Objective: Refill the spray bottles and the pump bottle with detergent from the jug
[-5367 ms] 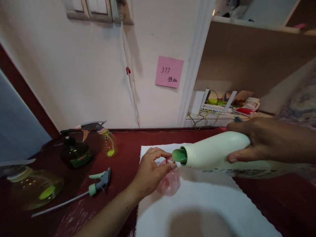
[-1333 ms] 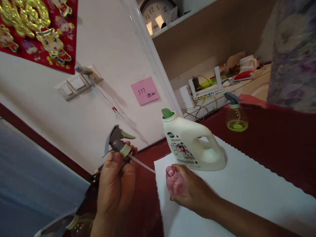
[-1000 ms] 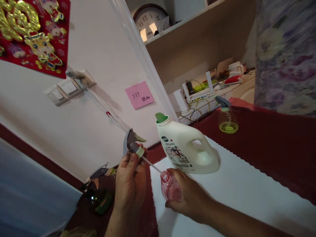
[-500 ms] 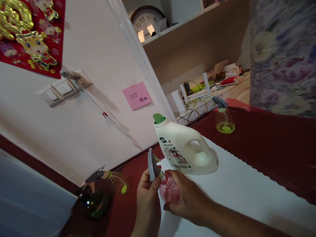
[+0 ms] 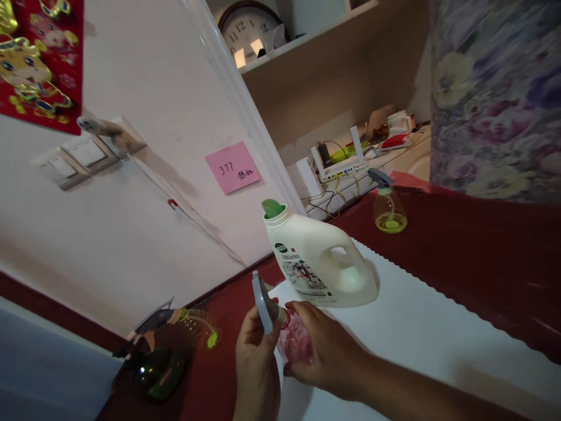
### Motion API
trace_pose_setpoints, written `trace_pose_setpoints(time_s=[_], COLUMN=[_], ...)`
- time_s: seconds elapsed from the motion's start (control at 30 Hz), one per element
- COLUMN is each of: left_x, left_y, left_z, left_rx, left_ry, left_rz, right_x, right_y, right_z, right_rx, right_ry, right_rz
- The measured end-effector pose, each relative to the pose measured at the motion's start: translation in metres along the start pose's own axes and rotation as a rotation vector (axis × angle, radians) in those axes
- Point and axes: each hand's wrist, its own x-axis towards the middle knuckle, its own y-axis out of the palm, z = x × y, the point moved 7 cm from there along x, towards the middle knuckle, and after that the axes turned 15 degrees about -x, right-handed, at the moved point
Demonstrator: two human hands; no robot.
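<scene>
Between my hands is a small pink spray bottle (image 5: pixel 295 344) with a grey trigger head, tilted over to the left. My left hand (image 5: pixel 258 356) closes around the grey head and collar. Wrapped about the clear pink body is my right hand (image 5: pixel 322 345). The head is seated on the bottle's neck; whether it is screwed tight I cannot tell. Just behind stands a large cream detergent jug (image 5: pixel 319 257), its mouth uncapped with a green spout showing. Fingers hide much of the pink bottle.
White paper (image 5: pixel 421 327) with a scalloped edge covers part of the dark red table (image 5: pixel 473 245). A spray bottle with yellow-green liquid (image 5: pixel 391 213) stands at the back right. More spray bottles (image 5: pixel 162 374) are at the left, near the wall. A white router (image 5: pixel 344 169) sits behind.
The whole view has shifted slightly, so things appear a little further left. Both hands keep hold of the pink spray bottle, with little visible change in their grip.
</scene>
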Motion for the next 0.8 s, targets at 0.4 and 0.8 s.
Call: trace_pose_setpoints(time_s=[0.4,0.8], left_x=[0.0010,0.0029], left_y=[0.0044,0.0045], left_z=[0.0003,-0.0035], left_rx=[0.029,0.194], left_ry=[0.009,0.092], left_rz=[0.060,0.179], right_x=[-0.0014,-0.0011], right_y=[-0.0016,0.0009], right_z=[0.0019,-0.0023], right_rx=[0.000,0.009], right_ry=[0.002,0.000], right_rz=[0.008,-0.006])
